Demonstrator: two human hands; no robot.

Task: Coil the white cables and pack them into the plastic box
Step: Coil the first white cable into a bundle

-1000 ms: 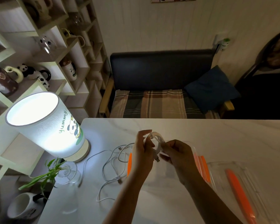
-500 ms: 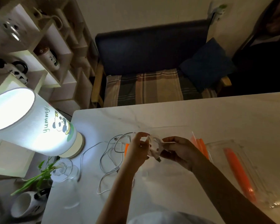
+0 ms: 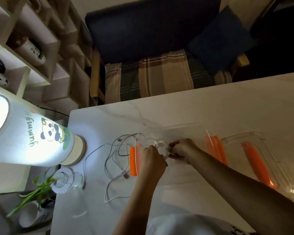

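Both hands have dropped from chest height into the clear plastic box (image 3: 185,131) at table centre, left hand (image 3: 151,160) and right hand (image 3: 182,150) pinching a small coiled white cable (image 3: 159,145) between fingertips. Packing appears underway; loose white cables (image 3: 114,160) lie left of the box.

Two hands (image 3: 153,156), one box (image 3: 176,129), one lamp (image 3: 32,138)

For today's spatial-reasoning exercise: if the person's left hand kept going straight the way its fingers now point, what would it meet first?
The left hand points up and right, straight at the coiled white cable pinched between it and the right hand. That coil comes first, probably already touching; beyond it the clear plastic box. Depth is unclear.
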